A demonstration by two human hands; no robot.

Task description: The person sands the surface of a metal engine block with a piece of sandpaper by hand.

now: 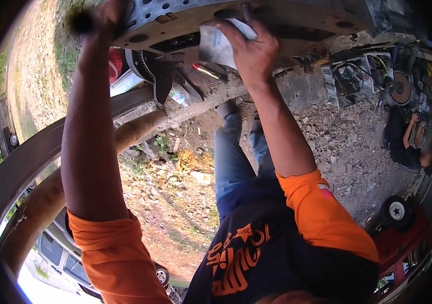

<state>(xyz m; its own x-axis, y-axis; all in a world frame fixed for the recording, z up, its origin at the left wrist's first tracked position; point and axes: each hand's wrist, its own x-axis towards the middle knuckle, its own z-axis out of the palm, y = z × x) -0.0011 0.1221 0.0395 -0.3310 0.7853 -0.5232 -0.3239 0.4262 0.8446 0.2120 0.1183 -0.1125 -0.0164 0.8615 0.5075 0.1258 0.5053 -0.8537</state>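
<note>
Across the top of the head view runs a long grey-brown metal panel (297,15) with round and oblong holes, like a piece of vehicle bodywork. My right hand (257,53) is closed on a pale sheet of what looks like sandpaper (221,44), with faint blue print on its back. The sheet lies against the panel's face, its left part sticking out past my fingers. My left hand (108,12) is raised at the panel's left end, beside a blurred dark round end (81,22). Its fingers are in shadow and partly cut off.
A curved metal beam (28,147) and a rusty pipe (140,129) cross the left side. A plastic bottle (179,95) lies below the panel. At right, another person (411,137) sits among machine parts; a red vehicle (403,248) stands nearer. Stony ground (322,131) surrounds my feet.
</note>
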